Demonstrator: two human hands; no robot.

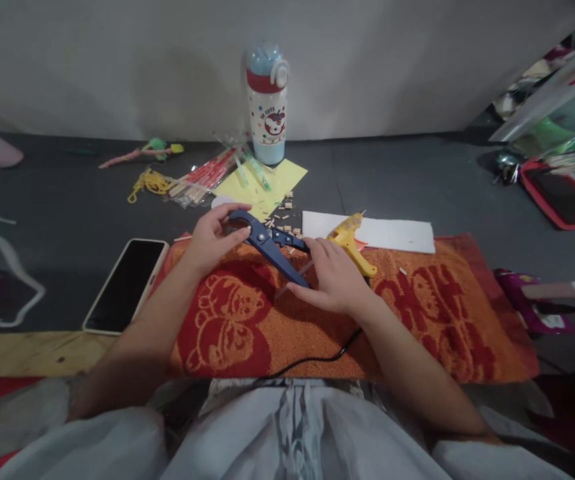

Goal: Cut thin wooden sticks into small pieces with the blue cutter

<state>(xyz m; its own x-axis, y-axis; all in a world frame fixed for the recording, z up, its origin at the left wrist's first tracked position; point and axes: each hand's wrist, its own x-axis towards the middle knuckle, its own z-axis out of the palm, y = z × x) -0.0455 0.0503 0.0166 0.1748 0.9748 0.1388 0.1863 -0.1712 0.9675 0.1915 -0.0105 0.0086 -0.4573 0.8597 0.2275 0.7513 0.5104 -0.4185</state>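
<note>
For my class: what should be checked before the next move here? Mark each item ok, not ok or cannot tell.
1. Left hand gripping the blue tool: ok.
2. Right hand at its handles: ok.
3. Handles squeezed together: not ok, they stand apart.
4. Yellow glue gun cool: cannot tell.
5. Small wooden pieces gathered neatly: not ok, some lie scattered.
6. Bottle upright: ok.

Cutter (275, 253), dark blue; glue gun (351, 245), yellow; towel (292, 333), orange with red figures; bottle (268, 123), white, light blue and red.

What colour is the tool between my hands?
The tool is mostly dark blue, in the head view.
</note>
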